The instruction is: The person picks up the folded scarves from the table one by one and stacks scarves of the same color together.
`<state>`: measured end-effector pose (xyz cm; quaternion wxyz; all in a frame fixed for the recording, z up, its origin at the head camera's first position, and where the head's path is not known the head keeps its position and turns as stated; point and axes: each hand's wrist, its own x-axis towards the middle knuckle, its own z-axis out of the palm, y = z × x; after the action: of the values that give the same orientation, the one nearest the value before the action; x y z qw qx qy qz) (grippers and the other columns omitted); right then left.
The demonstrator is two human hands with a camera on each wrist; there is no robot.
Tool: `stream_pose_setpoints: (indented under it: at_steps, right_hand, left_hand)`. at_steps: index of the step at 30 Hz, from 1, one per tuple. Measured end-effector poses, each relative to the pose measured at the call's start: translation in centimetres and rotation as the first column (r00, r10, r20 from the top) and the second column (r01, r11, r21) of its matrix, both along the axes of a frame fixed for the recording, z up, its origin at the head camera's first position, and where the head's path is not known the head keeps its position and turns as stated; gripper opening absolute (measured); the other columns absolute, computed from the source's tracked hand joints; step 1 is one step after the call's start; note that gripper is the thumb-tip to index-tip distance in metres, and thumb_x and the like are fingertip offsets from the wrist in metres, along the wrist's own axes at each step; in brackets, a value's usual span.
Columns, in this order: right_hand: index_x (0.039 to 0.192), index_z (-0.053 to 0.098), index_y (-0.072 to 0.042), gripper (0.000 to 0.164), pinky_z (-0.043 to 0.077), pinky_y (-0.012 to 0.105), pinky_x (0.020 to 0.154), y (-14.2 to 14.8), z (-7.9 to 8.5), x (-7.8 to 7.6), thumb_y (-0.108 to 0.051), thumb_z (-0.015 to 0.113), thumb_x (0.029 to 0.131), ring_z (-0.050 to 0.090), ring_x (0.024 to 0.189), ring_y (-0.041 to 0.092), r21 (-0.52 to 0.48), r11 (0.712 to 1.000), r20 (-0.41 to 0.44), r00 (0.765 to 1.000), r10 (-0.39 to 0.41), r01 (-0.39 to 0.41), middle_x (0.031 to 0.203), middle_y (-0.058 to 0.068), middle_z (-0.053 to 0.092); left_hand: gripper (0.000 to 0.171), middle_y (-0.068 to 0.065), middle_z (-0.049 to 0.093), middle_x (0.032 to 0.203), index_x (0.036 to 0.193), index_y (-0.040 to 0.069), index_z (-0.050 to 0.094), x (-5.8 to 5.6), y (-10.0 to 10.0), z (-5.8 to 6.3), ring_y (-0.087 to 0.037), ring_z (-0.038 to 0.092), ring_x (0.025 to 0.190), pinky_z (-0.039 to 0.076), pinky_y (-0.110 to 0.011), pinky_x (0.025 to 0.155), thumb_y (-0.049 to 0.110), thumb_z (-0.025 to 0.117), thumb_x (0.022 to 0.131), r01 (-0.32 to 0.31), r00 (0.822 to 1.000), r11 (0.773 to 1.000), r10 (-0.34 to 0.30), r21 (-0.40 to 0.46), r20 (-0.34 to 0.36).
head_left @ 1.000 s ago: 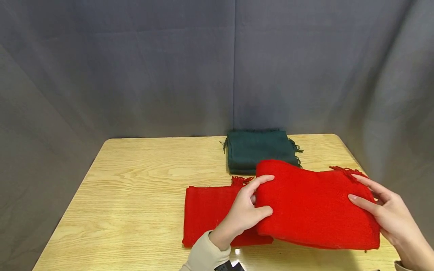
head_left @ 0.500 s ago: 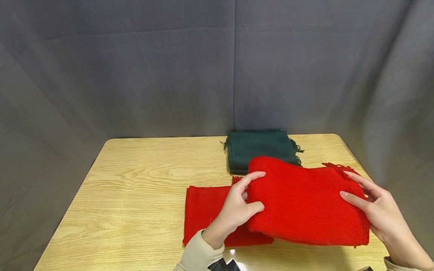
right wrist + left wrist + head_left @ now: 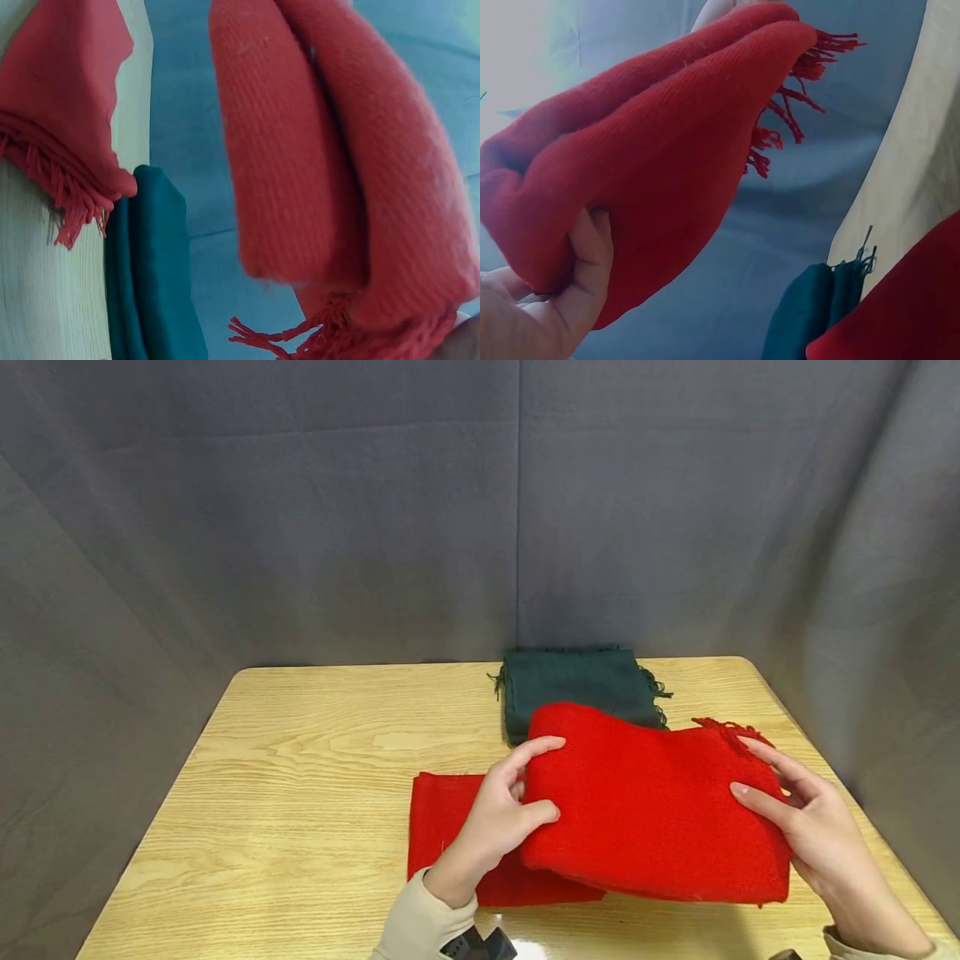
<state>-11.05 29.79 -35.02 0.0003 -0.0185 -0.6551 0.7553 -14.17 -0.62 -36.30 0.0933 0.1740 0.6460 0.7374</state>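
Observation:
Held up above the table is a folded red scarf (image 3: 645,810) with fringe at its far right corner. My left hand (image 3: 498,814) grips its left end, thumb on the near face and fingers around the edge; the left wrist view shows that hand (image 3: 562,300) at the fold. At the other end my right hand (image 3: 810,818) holds the scarf between thumb and fingers; little of it shows in the right wrist view. Beneath, a second folded red scarf (image 3: 442,818) lies on the table, partly hidden by the held one and my left hand.
A folded dark green scarf (image 3: 577,685) with fringed ends lies near the back edge of the wooden table (image 3: 300,777). Behind the table hangs a grey curtain (image 3: 375,527), and more of it stands at both sides.
Both hands have moved left with the held red scarf, which now covers more of the red scarf on the table. The green scarf has stayed put.

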Motion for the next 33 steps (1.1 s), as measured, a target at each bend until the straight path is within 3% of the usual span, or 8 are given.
stream_pose_setpoints:
  at_steps: [12,20,33]
  right_hand:
    - [0.127,0.054,-0.024,0.049,0.053,0.036,0.061,-1.6,-0.5,0.4,0.002,0.057,0.086,0.064,0.081,0.013,0.048,0.999,0.032,0.999,0.001,-0.002,0.103,-0.006,0.057]
    - [0.128,0.053,-0.022,0.049,0.054,0.035,0.062,-2.8,-0.8,0.1,0.004,0.055,0.087,0.064,0.082,0.014,0.029,0.999,-0.008,1.0,0.025,-0.025,0.105,-0.004,0.057]
    - [0.126,0.055,-0.018,0.049,0.054,0.031,0.063,-5.0,-1.4,-0.4,0.008,0.054,0.085,0.063,0.083,0.013,0.009,0.999,-0.082,0.995,0.049,-0.049,0.104,-0.003,0.059]
  left_hand:
    - [0.058,-0.009,0.054,0.111,0.125,0.013,0.053,-0.1,-1.5,-0.1,-0.02,0.055,0.084,0.048,-0.03,0.065,-0.01,0.054,0.071,0.006,1.0,1.0,-0.006,0.003,0.015]
    - [0.06,-0.011,0.054,0.109,0.125,0.012,0.052,-0.1,-2.4,-0.6,-0.02,0.055,0.081,0.047,-0.028,0.064,-0.012,0.051,0.07,0.014,1.0,1.0,-0.014,0.002,0.022]
    - [0.061,-0.011,0.053,0.109,0.123,0.011,0.053,0.0,-4.5,-1.4,-0.021,0.054,0.078,0.044,-0.024,0.059,-0.014,0.048,0.068,-0.026,1.0,0.999,0.026,-0.027,0.017]
